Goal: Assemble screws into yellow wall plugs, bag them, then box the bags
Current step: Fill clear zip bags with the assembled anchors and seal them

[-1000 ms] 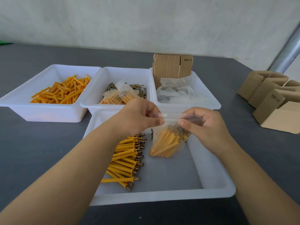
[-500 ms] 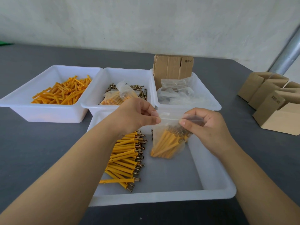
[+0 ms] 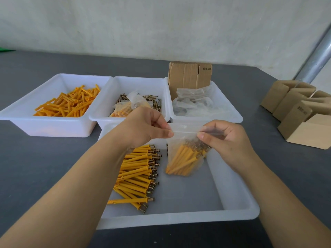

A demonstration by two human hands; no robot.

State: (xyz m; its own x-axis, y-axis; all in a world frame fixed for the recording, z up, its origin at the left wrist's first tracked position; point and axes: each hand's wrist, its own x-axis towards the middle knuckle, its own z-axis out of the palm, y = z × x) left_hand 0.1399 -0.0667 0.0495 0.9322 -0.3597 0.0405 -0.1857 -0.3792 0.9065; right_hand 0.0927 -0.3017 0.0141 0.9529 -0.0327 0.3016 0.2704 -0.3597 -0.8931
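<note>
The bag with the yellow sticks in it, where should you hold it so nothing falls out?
Hold the filled bag by its top strip, coming from above. The plugs hang heavy at the bottom with screw heads up, so the flat top edge is the free part. The left hand and right hand already pinch that edge at either end, over the front tray.

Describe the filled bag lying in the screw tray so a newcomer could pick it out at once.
Three white trays stand in a row at the back of the table; take the middle tray, which holds loose screws. On them lies a clear bag of yellow plugs, the only bag no hand is holding.
</note>
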